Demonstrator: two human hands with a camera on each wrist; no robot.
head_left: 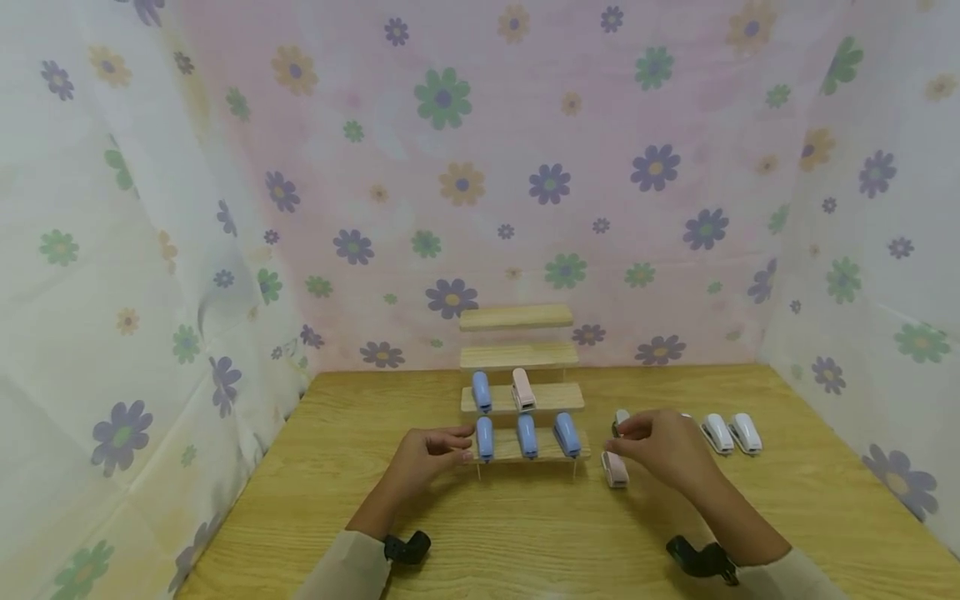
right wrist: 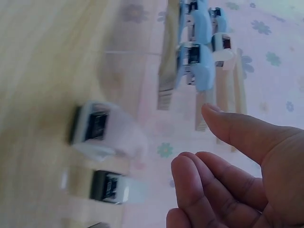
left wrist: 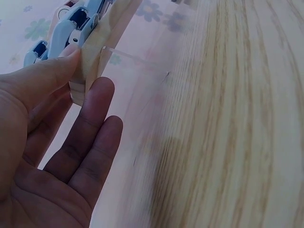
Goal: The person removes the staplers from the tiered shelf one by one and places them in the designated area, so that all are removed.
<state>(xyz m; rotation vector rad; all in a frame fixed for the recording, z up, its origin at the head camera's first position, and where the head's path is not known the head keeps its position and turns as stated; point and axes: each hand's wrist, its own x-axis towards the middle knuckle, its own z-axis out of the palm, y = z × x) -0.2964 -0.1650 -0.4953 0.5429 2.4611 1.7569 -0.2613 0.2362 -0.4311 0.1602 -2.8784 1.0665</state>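
Observation:
A tiered wooden display rack [head_left: 521, 398] holds small staplers. On its lowest tier stand three blue staplers [head_left: 527, 437]; the tier above carries a blue stapler [head_left: 482, 392] and a pink stapler [head_left: 522, 390]. My left hand [head_left: 429, 457] pinches the left end of the lowest tier, thumb [left wrist: 71, 53] at its edge beside a blue stapler [left wrist: 66, 31], two other fingers extended. Right of the rack, my right hand [head_left: 670, 450] hovers over a loose pink stapler [head_left: 615, 470], thumb and fingers apart with nothing between them. Another light-coloured stapler [head_left: 620, 419] lies just beyond the fingertips.
White staplers [head_left: 731, 433] stand on the wooden table [head_left: 525, 533] to the right, one partly hidden behind my right hand. Flowered cloth [head_left: 510, 225] hangs behind the table and along both sides. The rack's upper two tiers [head_left: 517, 357] rise near the back cloth.

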